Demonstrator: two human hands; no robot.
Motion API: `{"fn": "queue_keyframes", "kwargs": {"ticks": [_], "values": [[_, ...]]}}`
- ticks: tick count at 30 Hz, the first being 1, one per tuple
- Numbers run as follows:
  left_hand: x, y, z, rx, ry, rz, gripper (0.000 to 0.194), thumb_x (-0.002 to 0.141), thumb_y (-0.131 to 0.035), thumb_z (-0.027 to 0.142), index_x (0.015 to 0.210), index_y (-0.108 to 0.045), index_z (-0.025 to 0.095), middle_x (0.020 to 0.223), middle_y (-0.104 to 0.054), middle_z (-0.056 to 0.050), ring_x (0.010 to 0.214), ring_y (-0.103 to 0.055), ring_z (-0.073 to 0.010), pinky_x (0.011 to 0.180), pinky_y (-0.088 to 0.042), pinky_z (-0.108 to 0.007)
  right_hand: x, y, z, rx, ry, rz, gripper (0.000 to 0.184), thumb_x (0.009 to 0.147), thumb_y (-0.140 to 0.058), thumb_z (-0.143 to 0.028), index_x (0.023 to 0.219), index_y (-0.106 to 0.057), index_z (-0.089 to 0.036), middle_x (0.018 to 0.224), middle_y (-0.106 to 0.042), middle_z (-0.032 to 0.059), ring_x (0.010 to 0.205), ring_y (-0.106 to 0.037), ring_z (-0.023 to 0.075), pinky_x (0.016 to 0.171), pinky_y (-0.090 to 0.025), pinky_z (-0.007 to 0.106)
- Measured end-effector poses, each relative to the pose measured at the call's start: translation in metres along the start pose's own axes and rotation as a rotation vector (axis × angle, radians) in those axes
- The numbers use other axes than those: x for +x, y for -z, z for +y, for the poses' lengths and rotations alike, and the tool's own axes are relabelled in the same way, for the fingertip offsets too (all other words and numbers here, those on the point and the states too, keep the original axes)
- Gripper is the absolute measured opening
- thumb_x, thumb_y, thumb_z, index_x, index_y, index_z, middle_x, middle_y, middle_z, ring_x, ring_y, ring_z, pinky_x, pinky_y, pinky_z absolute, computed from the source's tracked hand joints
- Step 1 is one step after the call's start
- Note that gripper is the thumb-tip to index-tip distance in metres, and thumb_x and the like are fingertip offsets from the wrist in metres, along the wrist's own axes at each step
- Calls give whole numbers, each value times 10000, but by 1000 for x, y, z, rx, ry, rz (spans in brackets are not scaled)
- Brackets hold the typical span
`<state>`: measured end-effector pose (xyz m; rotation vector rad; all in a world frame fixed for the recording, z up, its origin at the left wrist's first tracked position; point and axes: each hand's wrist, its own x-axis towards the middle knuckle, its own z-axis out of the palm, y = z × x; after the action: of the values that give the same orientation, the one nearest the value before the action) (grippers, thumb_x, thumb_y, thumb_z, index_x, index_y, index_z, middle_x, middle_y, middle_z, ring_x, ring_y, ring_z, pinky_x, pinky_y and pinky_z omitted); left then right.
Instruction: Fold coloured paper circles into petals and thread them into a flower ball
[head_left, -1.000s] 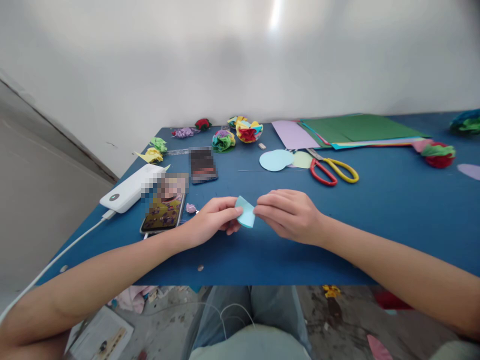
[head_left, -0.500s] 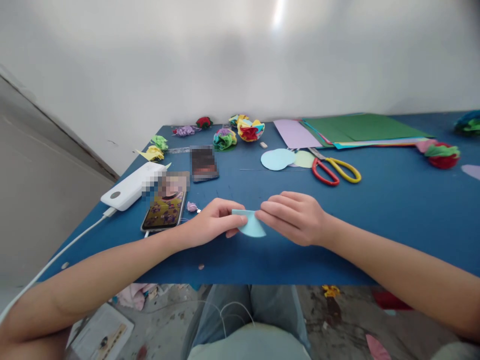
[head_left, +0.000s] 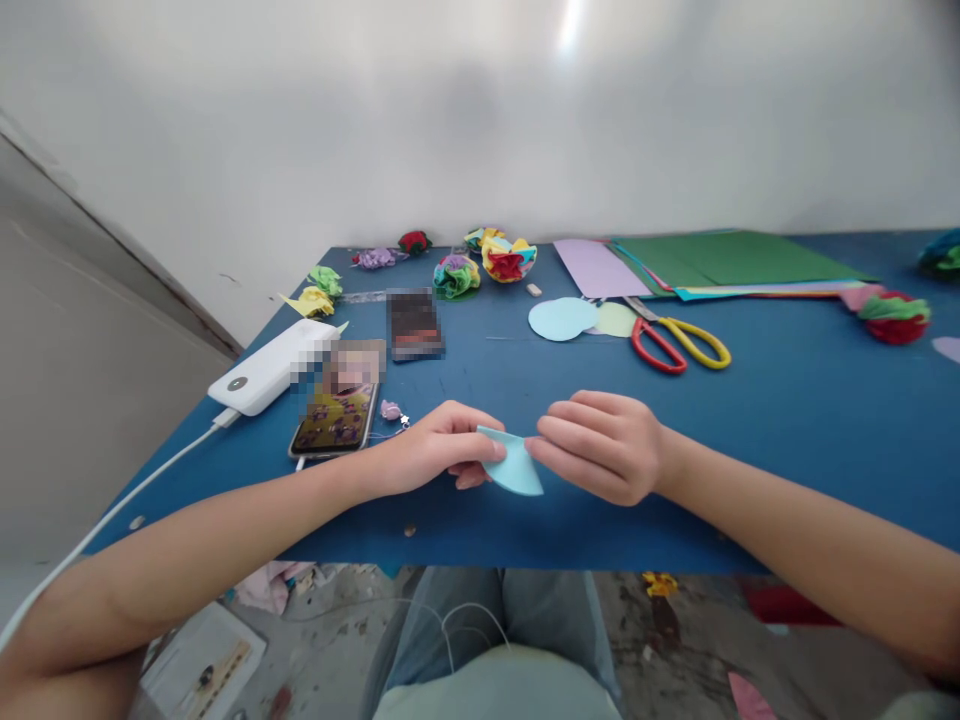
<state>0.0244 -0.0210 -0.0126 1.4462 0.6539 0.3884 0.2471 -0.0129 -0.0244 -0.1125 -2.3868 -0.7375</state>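
A folded light-blue paper piece [head_left: 516, 470], curved along its lower edge, is held above the near part of the blue table. My left hand [head_left: 442, 450] pinches its left side, thumb on top and fingers curled beneath. At the paper's upper right, my right hand [head_left: 600, 447] closes its fingertips on the edge, the other fingers bent together. Beyond the hands lie light-blue paper circles [head_left: 561, 319] and a pale green circle [head_left: 616, 320]. Scissors [head_left: 679, 345] with one red and one yellow handle rest beside them.
Left of my hands lie a lit phone [head_left: 334, 415], a white power bank [head_left: 274, 368] with a cable and a dark phone [head_left: 415, 325]. Several crumpled paper flowers [head_left: 510, 262] stand along the back. Green paper sheets [head_left: 750, 262] are stacked at the back right.
The folded paper has tilted, its right end lower, and both hands have shifted slightly right and down in view. The whole scene has shifted a little to the right too.
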Motion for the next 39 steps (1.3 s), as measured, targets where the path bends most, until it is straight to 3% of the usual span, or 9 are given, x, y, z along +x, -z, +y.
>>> {"fn": "queue_keyframes", "kwargs": {"ticks": [5, 9, 16, 20, 24, 30, 34, 36, 39], "values": [[-1, -1, 3, 71, 14, -35, 248, 822, -489, 278, 640, -502, 110, 507, -430, 32, 485, -382, -60, 489, -279, -209, 7, 2, -2, -37, 61, -40, 178, 871, -399, -149, 890, -575, -127, 842, -619, 54, 682, -562, 130, 539, -422, 283], [-1, -4, 3, 213, -21, 46, 228, 848, -447, 286, 728, -535, 113, 555, -434, 33, 518, -382, -64, 509, -304, -207, 7, 1, -4, 47, 15, -125, 172, 874, -389, -137, 916, -555, -125, 864, -621, 58, 701, -554, 130, 581, -439, 282], [-2, -6, 3, 324, -63, 38, 300, 912, -336, 355, 709, -416, 150, 591, -409, 41, 549, -375, -70, 546, -309, -217, 6, -9, -14, 642, -533, -76, 112, 844, -451, -124, 926, -509, -174, 904, -557, 54, 738, -507, 96, 631, -448, 219], [-2, -8, 2, 350, -90, 59, 310, 926, -285, 376, 734, -401, 161, 611, -419, 39, 555, -389, -75, 553, -321, -220, 11, -10, -18, 956, -880, -37, 94, 845, -502, -214, 929, -483, -176, 850, -527, 31, 707, -516, 96, 611, -455, 217], [-2, -10, 2, 404, -102, 111, 307, 930, -277, 369, 747, -414, 164, 606, -424, 44, 551, -387, -74, 549, -323, -213, 13, -10, -17, 1250, -1092, -125, 152, 873, -477, -326, 910, -481, -179, 703, -515, -13, 594, -513, 86, 547, -435, 210], [-3, -10, 4, 438, -105, 134, 280, 931, -289, 333, 755, -425, 163, 621, -435, 45, 565, -393, -72, 565, -326, -210, 15, -10, -16, 1347, -1142, -112, 172, 870, -490, -331, 829, -517, -167, 647, -507, -25, 566, -497, 74, 547, -416, 201], [-6, -8, 6, 438, -150, 85, 281, 937, -233, 284, 805, -445, 153, 668, -441, 29, 603, -406, -80, 609, -346, -217, 15, -10, -16, 1349, -1148, -94, 149, 865, -503, -312, 837, -524, -167, 644, -508, -27, 563, -491, 74, 547, -411, 202], [-7, -7, 6, 476, -172, 70, 282, 933, -246, 308, 812, -447, 151, 690, -441, 22, 621, -411, -85, 618, -352, -220, 15, -10, -17, 1339, -1149, -85, 146, 865, -505, -309, 836, -523, -168, 640, -509, -28, 559, -490, 74, 543, -410, 201], [-6, -7, 3, 563, -179, 138, 268, 908, -338, 379, 818, -459, 158, 665, -421, 32, 581, -379, -78, 552, -321, -208, 14, -9, -17, 1311, -1146, -89, 141, 862, -511, -305, 825, -520, -169, 626, -510, -31, 553, -491, 72, 534, -407, 194]]}}
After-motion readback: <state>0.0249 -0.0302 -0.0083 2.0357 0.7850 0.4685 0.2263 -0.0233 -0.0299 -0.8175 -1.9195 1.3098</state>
